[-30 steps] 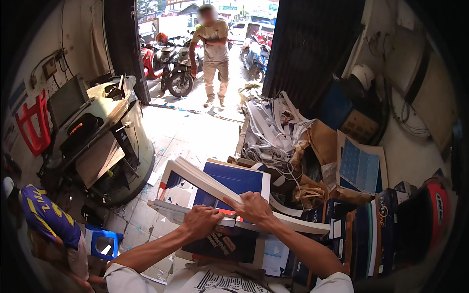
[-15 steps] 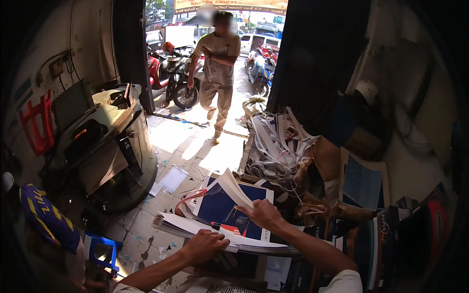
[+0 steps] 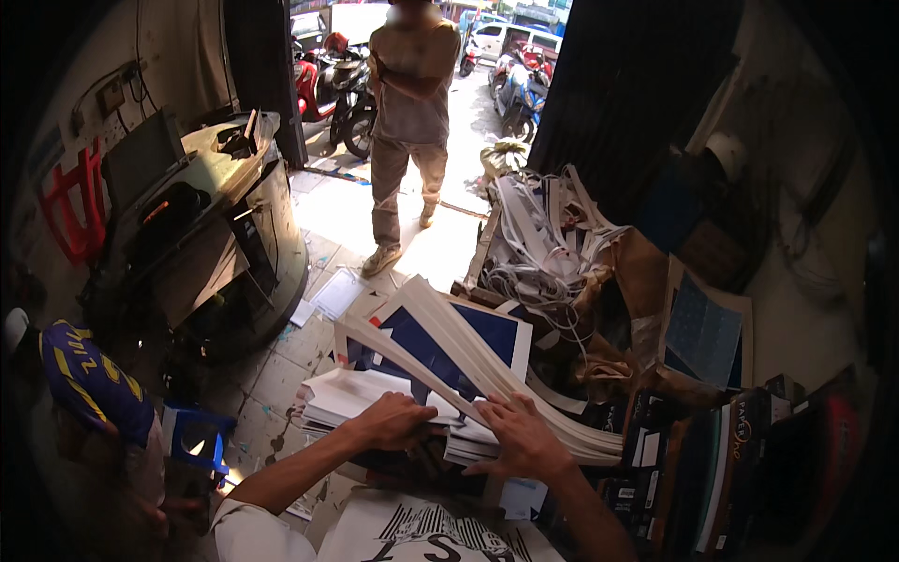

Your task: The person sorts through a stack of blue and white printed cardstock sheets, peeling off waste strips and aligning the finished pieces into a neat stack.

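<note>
A thick stack of white paper (image 3: 351, 389) lies in front of me, its left part bent and its edges fanned. My left hand (image 3: 398, 421) is closed on the stack's near edge, fingers curled. To its right, my right hand (image 3: 524, 438) grips the paper, its fingers over the sheets and its thumb low at the near edge. Long bundles of sheets (image 3: 468, 347) rise from under the right hand and slant away to the upper left. Beneath them shows a dark blue printed sheet with a white border (image 3: 523, 348).
A person (image 3: 409, 122) walks in the doorway, with parked motorbikes (image 3: 351, 98) behind. White paper strips (image 3: 552, 234) are heaped at the right, near dark paper boxes (image 3: 693, 468). A rounded counter (image 3: 272, 244) stands left. Someone in a purple shirt (image 3: 98, 384) is beside a blue stool (image 3: 211, 440).
The lifted sheets have spread into larger slanting bundles, and my right hand has moved down onto the paper. My left hand stays on the near edge. The person in the doorway has come closer.
</note>
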Demonstrator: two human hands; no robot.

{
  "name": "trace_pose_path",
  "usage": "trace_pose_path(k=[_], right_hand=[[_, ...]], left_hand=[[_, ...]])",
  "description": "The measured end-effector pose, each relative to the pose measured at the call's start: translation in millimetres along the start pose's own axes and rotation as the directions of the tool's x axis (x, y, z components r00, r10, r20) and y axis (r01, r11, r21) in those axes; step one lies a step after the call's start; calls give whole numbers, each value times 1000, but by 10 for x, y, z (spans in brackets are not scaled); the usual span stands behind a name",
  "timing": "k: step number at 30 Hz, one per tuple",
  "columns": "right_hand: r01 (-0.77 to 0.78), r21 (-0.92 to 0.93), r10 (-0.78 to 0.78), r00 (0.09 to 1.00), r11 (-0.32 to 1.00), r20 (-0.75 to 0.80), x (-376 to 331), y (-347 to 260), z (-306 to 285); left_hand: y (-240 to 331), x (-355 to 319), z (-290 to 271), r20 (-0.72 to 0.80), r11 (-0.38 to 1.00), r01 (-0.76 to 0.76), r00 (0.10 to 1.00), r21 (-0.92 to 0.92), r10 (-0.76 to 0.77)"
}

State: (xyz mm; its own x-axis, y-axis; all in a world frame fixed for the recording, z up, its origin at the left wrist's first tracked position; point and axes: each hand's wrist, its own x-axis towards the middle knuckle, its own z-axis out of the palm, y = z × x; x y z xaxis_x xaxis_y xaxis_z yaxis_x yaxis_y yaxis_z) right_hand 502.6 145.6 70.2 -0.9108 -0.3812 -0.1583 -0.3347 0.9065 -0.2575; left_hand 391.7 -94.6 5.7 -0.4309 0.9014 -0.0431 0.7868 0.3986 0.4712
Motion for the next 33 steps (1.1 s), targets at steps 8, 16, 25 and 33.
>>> trace_pose_path(k=[8,16,25,33], right_hand=[[-276,69,284,910,959,-302,70,422,188],[-300,90,299,782,950,-547,-116,186,-71],[-158,130,192,928,979,-319,-130,31,313],[-70,200,147,903,977,-404,-313,461,6]], left_hand=[[-206,494,-226,-94,995,55,994,-86,-63],[343,391,-706,27,971,236,972,-40,-235],[722,-1,-459,90,984,176,981,-16,-174],[483,139,123,-183,965,83,982,247,-38]])
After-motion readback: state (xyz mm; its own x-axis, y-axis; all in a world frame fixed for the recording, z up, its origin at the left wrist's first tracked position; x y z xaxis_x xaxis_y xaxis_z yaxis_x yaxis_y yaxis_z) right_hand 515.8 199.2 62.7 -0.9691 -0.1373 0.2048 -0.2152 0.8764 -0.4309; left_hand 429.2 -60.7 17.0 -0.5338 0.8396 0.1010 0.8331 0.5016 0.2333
